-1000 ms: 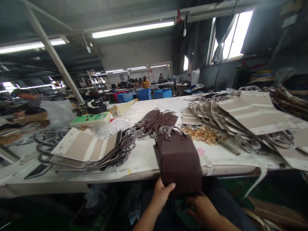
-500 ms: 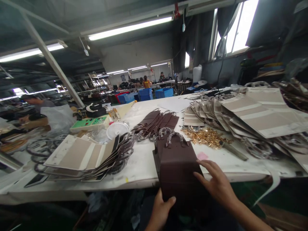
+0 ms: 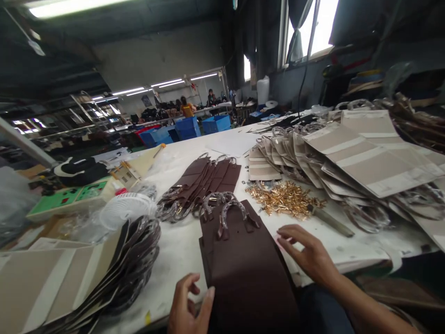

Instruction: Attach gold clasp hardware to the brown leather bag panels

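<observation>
Dark brown bag panels (image 3: 243,260) lie stacked over the front edge of the white table, their plastic-wrapped handles (image 3: 231,213) pointing away from me. Beside the stack's left edge is my left hand (image 3: 191,301), fingers bent and apart, thumb close to the panel. To the right, my right hand (image 3: 306,253) hovers near the stack's edge with fingers loosely spread and nothing in them. Just beyond that hand lies a heap of small gold metal pieces (image 3: 283,199). A dull greenish bar-like tool (image 3: 332,221) rests by the heap.
More brown panels with handles (image 3: 205,178) lie farther back. Beige panels are piled at the right (image 3: 368,153) and left (image 3: 52,278). A white round fan-like item (image 3: 127,208) sits beside a green-topped box (image 3: 69,197). Blue bins (image 3: 187,127) and people are in the background.
My view has moved closer and turned right. My left hand has let go of the panel edge and sits farther left; my right hand has come off the panel's surface.
</observation>
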A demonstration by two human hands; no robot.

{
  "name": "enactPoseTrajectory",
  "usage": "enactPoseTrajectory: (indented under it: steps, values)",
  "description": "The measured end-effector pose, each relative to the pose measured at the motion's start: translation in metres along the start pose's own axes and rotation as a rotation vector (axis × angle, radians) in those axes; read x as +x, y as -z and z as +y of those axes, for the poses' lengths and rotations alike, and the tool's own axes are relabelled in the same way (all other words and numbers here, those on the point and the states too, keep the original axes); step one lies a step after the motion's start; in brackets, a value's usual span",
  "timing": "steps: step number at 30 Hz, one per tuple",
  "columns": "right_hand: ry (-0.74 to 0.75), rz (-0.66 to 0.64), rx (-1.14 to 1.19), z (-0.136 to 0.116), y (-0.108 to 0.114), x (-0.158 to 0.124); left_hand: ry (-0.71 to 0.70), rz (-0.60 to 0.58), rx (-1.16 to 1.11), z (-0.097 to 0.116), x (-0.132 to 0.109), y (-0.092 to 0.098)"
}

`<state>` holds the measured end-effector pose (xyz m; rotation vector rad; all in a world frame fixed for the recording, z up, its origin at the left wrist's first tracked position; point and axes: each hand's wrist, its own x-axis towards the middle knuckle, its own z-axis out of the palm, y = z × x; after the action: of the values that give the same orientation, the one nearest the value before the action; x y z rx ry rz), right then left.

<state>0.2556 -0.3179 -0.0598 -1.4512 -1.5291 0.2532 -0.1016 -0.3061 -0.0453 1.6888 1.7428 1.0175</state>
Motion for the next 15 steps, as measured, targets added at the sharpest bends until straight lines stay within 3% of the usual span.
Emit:
enactPoseTrajectory:
  steps: [2,6,12,15]
  values:
    - [-0.085,-0.007,-0.156,0.033,0.006,0.02,-0.073,-0.098,0.048,0.017,0.028,-0.008]
    - [-0.182,-0.185,-0.57,0.081,0.007,0.052,-0.179,-0.184,0.217,0.041,0.073,-0.029]
    - [-0.158,-0.337,-0.745,0.095,0.003,0.066,-0.197,-0.296,0.364,0.054,0.097,-0.04]
    - [-0.086,-0.307,-0.709,0.104,0.006,0.065,-0.218,-0.321,0.309,0.053,0.099,-0.042]
